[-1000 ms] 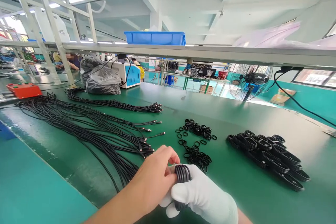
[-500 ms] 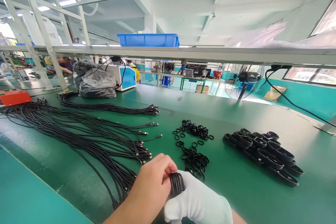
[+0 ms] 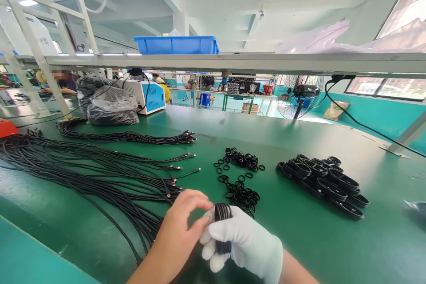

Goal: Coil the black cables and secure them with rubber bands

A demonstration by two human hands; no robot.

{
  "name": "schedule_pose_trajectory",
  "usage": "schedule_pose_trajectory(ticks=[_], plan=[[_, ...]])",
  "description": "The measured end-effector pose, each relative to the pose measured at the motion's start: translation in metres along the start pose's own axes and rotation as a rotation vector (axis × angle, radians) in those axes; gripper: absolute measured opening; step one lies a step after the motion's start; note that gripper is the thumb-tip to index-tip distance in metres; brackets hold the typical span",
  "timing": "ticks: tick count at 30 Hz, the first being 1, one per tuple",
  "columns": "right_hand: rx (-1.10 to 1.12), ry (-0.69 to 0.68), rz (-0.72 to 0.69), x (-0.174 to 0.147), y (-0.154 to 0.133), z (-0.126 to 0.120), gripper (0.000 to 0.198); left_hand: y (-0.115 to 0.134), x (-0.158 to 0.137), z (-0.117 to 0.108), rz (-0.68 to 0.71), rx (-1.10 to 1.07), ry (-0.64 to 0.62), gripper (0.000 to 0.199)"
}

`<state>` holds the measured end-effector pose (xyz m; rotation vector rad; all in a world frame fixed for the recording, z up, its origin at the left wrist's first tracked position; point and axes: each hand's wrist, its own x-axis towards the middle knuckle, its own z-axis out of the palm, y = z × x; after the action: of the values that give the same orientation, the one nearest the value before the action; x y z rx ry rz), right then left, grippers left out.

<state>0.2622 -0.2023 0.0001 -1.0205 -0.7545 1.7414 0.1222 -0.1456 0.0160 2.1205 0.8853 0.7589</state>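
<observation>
A tightly coiled black cable (image 3: 222, 213) is held upright in my right hand (image 3: 246, 235), which wears a white glove. Its gloved thumb and fingers wrap round the coil. My bare left hand (image 3: 181, 226) reaches in from the left, thumb and forefinger pinched at the coil's left edge; their very tips are partly hidden by the coil and glove. Just beyond my hands lie small black rings (image 3: 242, 195) in a loose pile, with a second pile of rings (image 3: 241, 159) behind it. Long uncoiled black cables (image 3: 109, 173) spread across the left, connector ends towards the middle.
On the right sits a stack of finished cable coils (image 3: 322, 182). At the back left are a plastic bag (image 3: 113, 106) and a blue-white machine (image 3: 151, 95). A shelf (image 3: 253, 62) spans the green table, carrying a blue tray (image 3: 176, 45). A fan (image 3: 299, 97) stands beyond.
My left hand's fingers have moved from over the coil to its left edge. The coil now stands more upright, with more of it showing in the glove. The view has shifted slightly right.
</observation>
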Motion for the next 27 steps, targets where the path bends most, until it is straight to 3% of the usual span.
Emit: schedule_pose_trajectory(ticks=[4,8,12,14,17,22,27], plan=[[0.107,-0.042,-0.060,0.004,0.001,-0.003,0.023,-0.010,-0.017,0.011,-0.061,-0.039,-0.037,0.008],[0.090,-0.132,-0.109,0.006,0.003,-0.005,0.022,-0.012,-0.025,0.026,-0.027,-0.008,-0.059,0.013],[0.070,-0.065,-0.052,0.000,0.000,-0.007,0.022,-0.009,-0.018,0.014,0.036,-0.059,-0.075,0.018],[0.015,-0.024,0.005,-0.003,-0.003,-0.004,0.027,-0.009,-0.013,0.005,0.072,-0.061,0.008,0.021],[-0.108,-0.042,0.075,-0.005,-0.005,0.003,0.019,-0.011,-0.009,0.001,0.196,0.128,0.134,0.027],[-0.215,-0.015,0.103,-0.003,0.000,0.008,0.011,-0.017,-0.014,0.019,0.417,0.438,0.186,0.026],[-0.248,0.033,0.062,-0.005,0.002,0.007,0.014,-0.016,-0.020,0.036,0.366,0.697,0.190,0.025]])
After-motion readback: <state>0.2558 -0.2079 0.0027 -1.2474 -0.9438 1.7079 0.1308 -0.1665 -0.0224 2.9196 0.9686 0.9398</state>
